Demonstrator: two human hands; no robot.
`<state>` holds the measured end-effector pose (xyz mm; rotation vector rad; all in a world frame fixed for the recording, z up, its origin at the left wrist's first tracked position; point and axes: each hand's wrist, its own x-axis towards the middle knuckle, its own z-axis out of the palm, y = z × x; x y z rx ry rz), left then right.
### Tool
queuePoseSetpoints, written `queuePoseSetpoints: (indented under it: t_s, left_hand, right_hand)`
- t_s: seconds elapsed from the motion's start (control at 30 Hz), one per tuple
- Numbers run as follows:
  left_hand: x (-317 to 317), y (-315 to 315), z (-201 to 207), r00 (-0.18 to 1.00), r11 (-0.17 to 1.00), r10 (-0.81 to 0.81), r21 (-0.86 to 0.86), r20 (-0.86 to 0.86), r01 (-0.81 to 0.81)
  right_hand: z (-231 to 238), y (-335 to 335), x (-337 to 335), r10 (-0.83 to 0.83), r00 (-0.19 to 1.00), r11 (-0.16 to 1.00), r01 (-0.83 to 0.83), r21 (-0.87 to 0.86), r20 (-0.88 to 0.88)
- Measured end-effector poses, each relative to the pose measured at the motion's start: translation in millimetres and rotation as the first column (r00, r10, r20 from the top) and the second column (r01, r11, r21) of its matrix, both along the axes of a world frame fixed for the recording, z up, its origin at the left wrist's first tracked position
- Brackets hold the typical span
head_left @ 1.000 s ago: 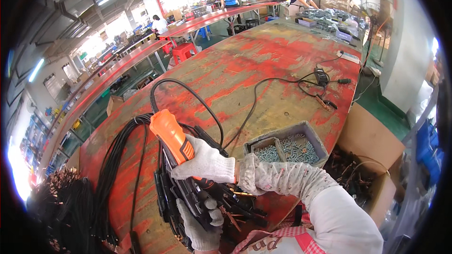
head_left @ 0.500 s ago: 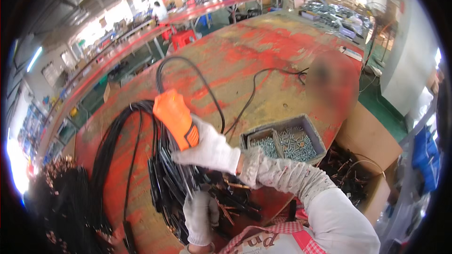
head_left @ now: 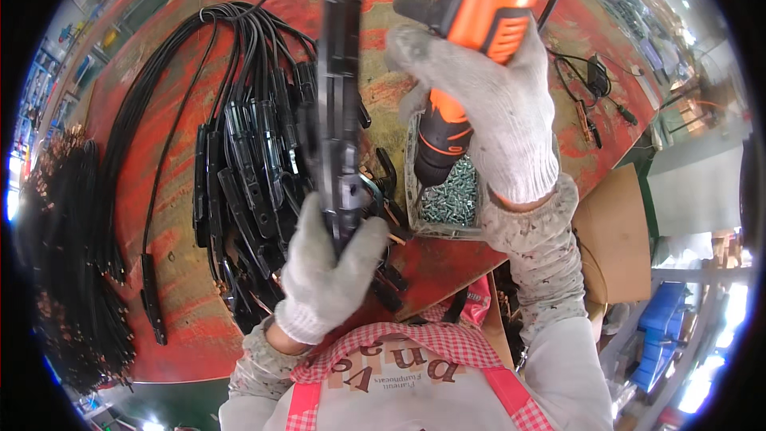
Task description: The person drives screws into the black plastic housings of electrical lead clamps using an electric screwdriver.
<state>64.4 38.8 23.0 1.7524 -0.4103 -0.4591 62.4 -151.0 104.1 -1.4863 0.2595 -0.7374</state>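
My left hand [head_left: 327, 271], in a white knit glove, is closed round the lower end of a black electrode holder [head_left: 339, 96], held upright, with its cable curving off from the top. My gloved right hand [head_left: 511, 112] grips an orange and black power drill [head_left: 447, 124]. The drill's tip points down over a grey box [head_left: 448, 231] of small silver screws [head_left: 451, 199]. To the left of my left hand lies a heap of similar black holders [head_left: 255, 160], their cables gathered into a tied bundle [head_left: 211, 14].
A thick pile of black cables with copper ends [head_left: 72, 271] lies at the far left of the worn red table [head_left: 183, 295]. At the right are a coiled cord with plugs [head_left: 594, 80] and a cardboard box [head_left: 614, 231] beside the table edge. Blue bins [head_left: 662, 319] stand beyond it.
The drill has moved off the cable heap to the right, over the screw box. My left hand has risen with an electrode holder upright in it. The view has tilted downward.
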Motion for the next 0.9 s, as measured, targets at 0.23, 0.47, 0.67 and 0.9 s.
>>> queuePoseSetpoints:
  t_s: [0.23, 0.47, 0.67, 0.9]
  left_hand:
    - [-5, -18, 22, 0.966, 0.968, -0.087, 0.208, -0.242, 0.14]
    - [9, -15, 5, 0.389, 0.72, -0.517, -0.633, -0.762, -0.284]
    - [16, -16, 6, 0.253, 0.677, -0.584, -0.635, -0.771, -0.372]
    - [6, -29, 5, 0.557, 0.883, -0.236, -0.415, -0.796, -0.219]
  right_hand:
    - [-31, -14, 13, -0.008, 0.952, 0.944, -0.093, -0.317, -0.305]
    - [-46, -13, 23, 0.332, 0.933, 0.933, -0.304, 0.193, -0.136]
    - [-40, 3, 15, 0.364, 0.926, 0.907, -0.329, 0.264, -0.096]
    - [-37, 7, 6, 0.261, 0.958, 0.957, -0.24, 0.164, -0.12]
